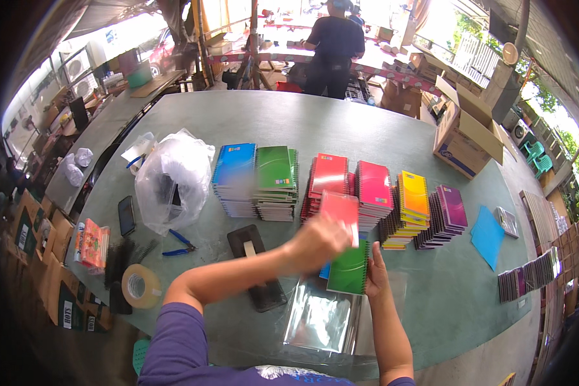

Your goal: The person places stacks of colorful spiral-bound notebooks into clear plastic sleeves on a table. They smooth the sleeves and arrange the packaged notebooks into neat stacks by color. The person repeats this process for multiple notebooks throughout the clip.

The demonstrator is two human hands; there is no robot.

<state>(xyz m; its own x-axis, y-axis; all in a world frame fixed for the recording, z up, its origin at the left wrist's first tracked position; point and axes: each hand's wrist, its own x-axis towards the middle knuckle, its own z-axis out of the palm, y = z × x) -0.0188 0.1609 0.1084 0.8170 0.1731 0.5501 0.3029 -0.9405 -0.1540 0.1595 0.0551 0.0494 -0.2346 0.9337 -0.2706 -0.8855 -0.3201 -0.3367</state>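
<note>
My left hand (pixel 318 244), smeared by motion, grips a red spiral notebook (pixel 342 210) and holds it above the table. My right hand (pixel 376 276) holds a green spiral notebook (pixel 349 270) by its wire-bound edge, with a bit of blue cover showing beneath it. Beyond my hands stand stacks of spiral notebooks: blue (pixel 234 166), green (pixel 274 168), red (pixel 328 174), pink (pixel 374 184), yellow (pixel 414 193) and purple (pixel 453 207). Under my hands lie shiny clear plastic sleeves (pixel 318 321).
Left of the stacks sit a clear plastic bag (pixel 174 183), blue-handled pliers (pixel 181 246), a phone (pixel 127 215) and a tape roll (pixel 140 286). A dark tray (pixel 267 286) lies near my left forearm. Blue sheets (pixel 486 238) and an open carton (pixel 466 132) are rightward. Someone (pixel 334 48) stands beyond.
</note>
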